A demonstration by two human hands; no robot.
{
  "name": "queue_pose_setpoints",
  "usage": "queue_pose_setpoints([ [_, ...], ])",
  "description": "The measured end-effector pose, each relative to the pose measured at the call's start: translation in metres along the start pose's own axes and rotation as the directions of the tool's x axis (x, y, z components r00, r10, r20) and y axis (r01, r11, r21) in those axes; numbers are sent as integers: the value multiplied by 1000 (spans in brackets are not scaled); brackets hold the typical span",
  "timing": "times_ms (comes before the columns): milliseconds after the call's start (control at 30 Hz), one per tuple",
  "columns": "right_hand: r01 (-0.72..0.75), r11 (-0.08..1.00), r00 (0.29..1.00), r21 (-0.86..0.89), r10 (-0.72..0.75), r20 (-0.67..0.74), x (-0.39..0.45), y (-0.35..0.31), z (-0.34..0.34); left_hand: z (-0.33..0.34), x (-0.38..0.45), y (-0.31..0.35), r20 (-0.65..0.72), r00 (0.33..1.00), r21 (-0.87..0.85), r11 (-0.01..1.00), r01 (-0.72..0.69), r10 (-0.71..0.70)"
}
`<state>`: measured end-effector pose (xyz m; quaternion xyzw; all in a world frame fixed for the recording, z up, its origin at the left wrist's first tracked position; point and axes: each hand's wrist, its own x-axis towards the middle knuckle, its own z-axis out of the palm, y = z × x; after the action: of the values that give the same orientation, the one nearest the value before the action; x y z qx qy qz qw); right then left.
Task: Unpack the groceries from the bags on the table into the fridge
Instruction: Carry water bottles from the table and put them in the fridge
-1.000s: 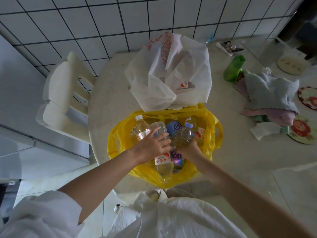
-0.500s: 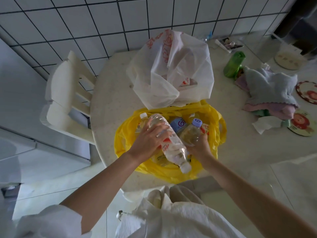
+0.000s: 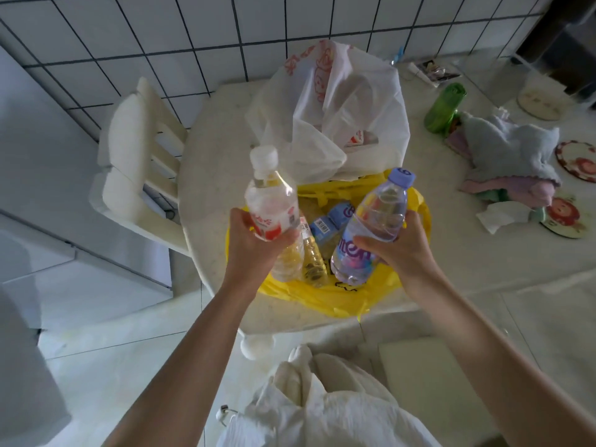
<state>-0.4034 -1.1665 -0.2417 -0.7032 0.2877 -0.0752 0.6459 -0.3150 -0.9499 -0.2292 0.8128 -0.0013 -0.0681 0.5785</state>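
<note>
Both hands were full: the left hand [image 3: 254,250] was wrapped round a clear bottle [image 3: 272,214] with a white cap and red label, and the right hand [image 3: 403,250] held a water bottle [image 3: 371,230] with a pale purple cap, both lifted just above the yellow bag [image 3: 338,298]. More bottles were down in that bag, and a white bag [image 3: 329,117] sat just behind it on the table [image 3: 219,162]. Honestly I'd grip low on the bodies and lift them straight up so the bag handles don't snag. The yellow bag hung over the near table edge, so it could slide. The white chair [image 3: 135,162] crowded the left side; the floor near the person looked like the open way out.
</note>
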Motion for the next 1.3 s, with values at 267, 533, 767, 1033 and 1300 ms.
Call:
queue_pose_setpoints([
  [267, -94, 986, 977, 134, 66, 203, -75, 9, 15, -33, -96, -25, -45, 963, -169, 952, 257, -267],
  [533, 43, 999, 903, -10, -35, 429, -153, 36, 14, -44, -224, -45, -186, 921, -315, 909, 273, -341],
  [767, 122, 985, 812, -120, -30, 582, -225, 71, 14, -57, -335, -66, -363, 809, -346, 873, 344, -463],
  [1033, 237, 947, 639, -216, 16, 769, -306, 88, 57, -98, -434, -97, -525, 631, -461, 814, 353, -571],
  [1300, 365, 878, 501, -310, 95, 860, -380, 107, 164, -187, -495, -151, -662, 487, -405, 819, 407, -570],
])
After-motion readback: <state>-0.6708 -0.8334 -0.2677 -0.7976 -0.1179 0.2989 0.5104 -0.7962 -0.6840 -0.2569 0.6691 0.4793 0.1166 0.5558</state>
